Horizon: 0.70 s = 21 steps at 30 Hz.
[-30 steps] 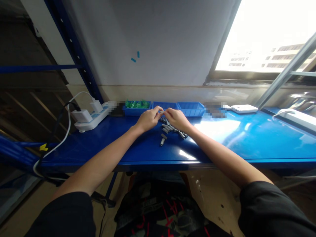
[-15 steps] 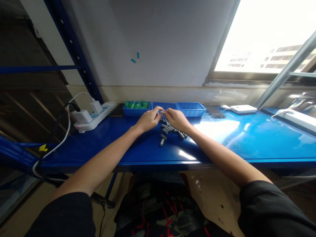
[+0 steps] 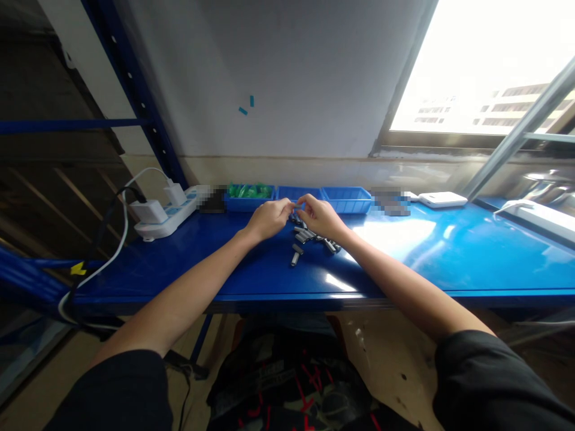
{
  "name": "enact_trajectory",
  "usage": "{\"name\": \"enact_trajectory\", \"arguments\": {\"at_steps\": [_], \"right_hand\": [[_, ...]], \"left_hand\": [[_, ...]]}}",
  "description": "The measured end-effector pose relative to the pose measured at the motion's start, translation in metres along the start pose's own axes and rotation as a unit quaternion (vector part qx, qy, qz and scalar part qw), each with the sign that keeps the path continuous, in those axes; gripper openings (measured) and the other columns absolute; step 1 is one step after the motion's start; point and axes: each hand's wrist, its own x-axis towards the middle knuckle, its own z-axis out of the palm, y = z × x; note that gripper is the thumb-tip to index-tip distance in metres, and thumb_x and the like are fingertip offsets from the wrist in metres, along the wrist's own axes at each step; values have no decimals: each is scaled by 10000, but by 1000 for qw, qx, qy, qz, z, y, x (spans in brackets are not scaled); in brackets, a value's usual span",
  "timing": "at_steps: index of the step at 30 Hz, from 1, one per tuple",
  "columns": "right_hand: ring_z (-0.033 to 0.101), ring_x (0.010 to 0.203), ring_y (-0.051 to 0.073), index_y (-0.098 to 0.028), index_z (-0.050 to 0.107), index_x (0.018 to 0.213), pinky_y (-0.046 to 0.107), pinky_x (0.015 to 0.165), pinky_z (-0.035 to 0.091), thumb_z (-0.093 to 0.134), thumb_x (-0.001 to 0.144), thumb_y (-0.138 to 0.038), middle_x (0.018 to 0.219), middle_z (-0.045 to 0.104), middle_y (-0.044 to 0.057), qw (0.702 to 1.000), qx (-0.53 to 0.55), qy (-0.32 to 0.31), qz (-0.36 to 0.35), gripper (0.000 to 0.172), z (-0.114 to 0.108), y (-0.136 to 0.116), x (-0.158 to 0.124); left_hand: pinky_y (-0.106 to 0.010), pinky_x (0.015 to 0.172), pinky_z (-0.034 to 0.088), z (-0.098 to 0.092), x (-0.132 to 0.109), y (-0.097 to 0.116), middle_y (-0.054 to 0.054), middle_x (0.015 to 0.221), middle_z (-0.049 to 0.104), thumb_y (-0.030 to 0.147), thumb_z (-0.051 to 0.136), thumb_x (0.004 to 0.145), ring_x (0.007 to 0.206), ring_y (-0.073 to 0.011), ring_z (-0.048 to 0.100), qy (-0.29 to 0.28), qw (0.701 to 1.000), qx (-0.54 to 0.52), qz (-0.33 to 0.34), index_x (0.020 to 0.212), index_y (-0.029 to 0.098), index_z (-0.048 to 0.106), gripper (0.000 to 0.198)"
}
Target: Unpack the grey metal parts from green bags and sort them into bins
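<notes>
My left hand (image 3: 268,218) and my right hand (image 3: 320,216) meet fingertip to fingertip over the blue table (image 3: 251,269), both pinched on one small grey part (image 3: 297,206) held between them. Just below the hands lies a loose pile of several small grey cylindrical parts (image 3: 309,239), with one lying apart nearer to me (image 3: 295,258). Behind the hands stand three blue bins: the left one (image 3: 249,197) holds green pieces, the middle one (image 3: 299,193) is partly hidden by my fingers, the right one (image 3: 348,198) shows no contents.
A white power strip (image 3: 164,216) with plugged chargers and a white cable sits at the table's left. A flat white device (image 3: 442,198) lies at the back right under the window. Blue shelving posts stand at the left. A dark bag lies on the floor below.
Both hands stay pinched together on the small part; the right hand's fingers have lifted and shifted slightly. The pile has not moved.
</notes>
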Motion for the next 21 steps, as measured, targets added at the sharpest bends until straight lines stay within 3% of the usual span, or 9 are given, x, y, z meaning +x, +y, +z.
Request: {"name": "enact_trajectory", "arguments": {"at_steps": [4, 11, 17, 21], "right_hand": [[535, 630, 148, -193, 610, 1017, 240, 593, 333, 485, 893, -344, 709, 628, 13, 1000, -18, -3, 11, 231, 1, 0, 1], [541, 640, 157, -202, 585, 813, 252, 592, 302, 393, 944, -365, 708, 635, 34, 999, -40, -6, 28, 283, -4, -5, 1], [551, 650, 160, -205, 548, 732, 257, 597, 301, 357, 957, -356, 708, 637, 42, 998, -42, -14, 38, 331, -4, -7, 1], [553, 639, 161, -209, 586, 898, 247, 591, 315, 417, 937, -374, 684, 628, 16, 999, -22, -4, 31, 240, -3, -5, 1]], "left_hand": [[-262, 633, 415, 0, 0, -1, -63, 812, 698, 466, 292, 973, 730, -193, 639, -9, 1000, -5, -4, 820, 193, 624, 456], [-245, 631, 430, 4, 0, -1, -22, 798, 677, 407, 438, 931, 726, -174, 639, 24, 999, -41, 23, 1169, 205, 555, 334], [-250, 615, 413, 3, 0, 0, -45, 834, 695, 431, 409, 942, 725, -179, 637, 29, 999, -12, 28, 1076, 203, 608, 331], [-263, 647, 419, 3, 0, 0, -58, 850, 707, 442, 343, 963, 763, -197, 647, 15, 1000, 2, 22, 994, 205, 632, 374]]}}
